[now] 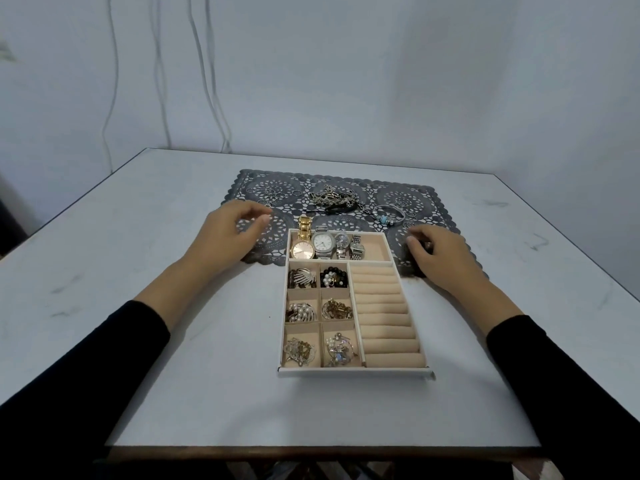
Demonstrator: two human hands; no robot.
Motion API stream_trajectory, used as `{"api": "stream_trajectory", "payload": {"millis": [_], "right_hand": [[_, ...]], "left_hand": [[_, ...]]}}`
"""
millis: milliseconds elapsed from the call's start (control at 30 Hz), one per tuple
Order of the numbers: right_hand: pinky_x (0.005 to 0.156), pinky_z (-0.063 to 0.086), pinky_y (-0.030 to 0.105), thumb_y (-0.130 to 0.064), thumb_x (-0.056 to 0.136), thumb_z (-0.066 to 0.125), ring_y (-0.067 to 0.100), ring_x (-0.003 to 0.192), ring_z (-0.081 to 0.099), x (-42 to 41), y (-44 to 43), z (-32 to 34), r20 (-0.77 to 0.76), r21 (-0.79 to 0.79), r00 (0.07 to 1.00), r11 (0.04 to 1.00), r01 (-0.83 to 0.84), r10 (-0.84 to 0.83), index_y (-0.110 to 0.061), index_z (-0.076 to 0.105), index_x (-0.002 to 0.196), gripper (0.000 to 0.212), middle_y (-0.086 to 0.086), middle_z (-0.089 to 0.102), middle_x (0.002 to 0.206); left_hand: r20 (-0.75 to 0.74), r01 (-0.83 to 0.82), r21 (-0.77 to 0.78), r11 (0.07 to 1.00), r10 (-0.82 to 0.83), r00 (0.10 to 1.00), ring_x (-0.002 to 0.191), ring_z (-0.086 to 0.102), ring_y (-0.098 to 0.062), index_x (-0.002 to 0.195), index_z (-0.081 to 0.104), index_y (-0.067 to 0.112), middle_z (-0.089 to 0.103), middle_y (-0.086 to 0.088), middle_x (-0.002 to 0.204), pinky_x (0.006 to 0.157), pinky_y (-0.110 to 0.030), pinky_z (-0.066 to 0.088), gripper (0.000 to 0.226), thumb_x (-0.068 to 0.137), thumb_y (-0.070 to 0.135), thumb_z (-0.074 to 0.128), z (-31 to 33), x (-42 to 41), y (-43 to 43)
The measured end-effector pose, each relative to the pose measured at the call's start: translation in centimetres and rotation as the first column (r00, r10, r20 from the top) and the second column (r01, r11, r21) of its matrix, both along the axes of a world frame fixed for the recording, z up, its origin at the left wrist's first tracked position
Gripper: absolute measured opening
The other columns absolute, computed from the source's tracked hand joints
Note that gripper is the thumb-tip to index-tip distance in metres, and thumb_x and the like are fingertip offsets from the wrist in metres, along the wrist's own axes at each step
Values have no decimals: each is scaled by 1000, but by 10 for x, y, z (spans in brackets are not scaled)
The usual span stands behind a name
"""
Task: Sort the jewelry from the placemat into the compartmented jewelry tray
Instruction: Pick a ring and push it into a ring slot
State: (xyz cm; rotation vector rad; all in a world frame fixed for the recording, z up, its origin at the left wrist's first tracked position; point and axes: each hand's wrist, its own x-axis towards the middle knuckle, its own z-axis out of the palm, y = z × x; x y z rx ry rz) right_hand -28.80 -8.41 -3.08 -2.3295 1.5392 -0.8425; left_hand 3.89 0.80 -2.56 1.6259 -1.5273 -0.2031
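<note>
A dark grey lace placemat (287, 181) lies at the far middle of the table. On it are several loose silver rings (273, 195), a pile of chains (332, 199), a blue-beaded bangle (388, 214) and a few more rings (408, 221). The beige compartmented tray (353, 372) sits in front, overlapping the mat. Its top compartment holds several watches (322, 245). The small squares hold brooches and beads (334, 277), and the ring rolls (384, 313) are bare. My left hand (228, 233) hovers over the mat's left part, fingers apart and holding nothing. My right hand (436, 254) rests curled on the mat's right edge, with a small glint between the fingers.
The white tabletop (173, 375) has bare room left, right and in front of the tray. White cables (207, 81) hang on the wall behind. The table's front edge (322, 450) is close to me.
</note>
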Motion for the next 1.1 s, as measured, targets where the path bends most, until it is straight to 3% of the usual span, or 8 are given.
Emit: {"api": "stream_trajectory", "payload": {"millis": [133,233,433,567,700,833,967,1100], "right_hand": [[85,37,20,-20,94,55,22,103,59,4,-18,1,59,-33,998,999,1,1,-8,63,118,28,7,66,111],[89,36,20,-20,94,56,21,106,59,12,-32,3,62,-47,998,999,7,-4,-8,61,121,30,7,65,115],[94,33,18,-22,94,57,19,116,56,38,-66,6,-9,-37,995,995,-97,97,-10,59,128,35,6,62,125],[100,39,26,-25,95,56,18,116,57,59,-85,8,-57,-10,983,985,-175,174,-13,58,130,37,4,61,128],[96,36,21,-28,96,54,16,116,55,75,-100,7,-76,11,977,980,-201,201,-15,58,130,36,1,61,129],[98,38,24,-28,96,55,16,118,54,86,-112,5,-114,21,964,970,-240,241,-16,61,127,34,1,62,128],[98,41,27,-28,95,56,16,115,56,94,-121,8,-96,38,963,968,-249,252,-17,63,124,33,1,63,125],[89,37,21,-27,94,57,13,110,56,103,-126,12,-42,47,960,960,-275,277,-19,65,121,30,-1,65,121]], "left_hand": [[147,-80,48,996,72,986,109,52,-14,121,63,20,59,-4,123,90,-24,34,27,97,29,56,-6,19,-22],[203,-88,104,991,66,977,107,53,-17,127,61,18,56,-6,130,91,-26,36,33,98,30,54,-8,28,-36],[287,-96,172,980,43,957,127,50,-24,132,59,15,53,-7,139,106,-33,35,37,99,29,53,-9,41,-65],[314,-84,161,983,30,949,123,53,-23,129,62,16,57,-5,136,103,-32,37,34,99,28,52,-9,47,-78],[319,-53,150,987,3,948,116,57,-21,120,69,16,62,-4,128,95,-27,39,28,98,25,55,-7,51,-89],[309,-21,143,990,-25,951,111,58,-17,114,72,20,63,1,123,92,-24,39,23,95,26,60,-7,54,-96],[310,2,123,992,-40,950,109,58,-17,111,72,22,63,1,119,93,-29,43,21,94,27,61,-8,52,-103],[330,41,93,995,-70,941,103,57,-17,106,73,23,62,1,114,90,-35,48,17,93,26,63,-9,47,-109]]}}
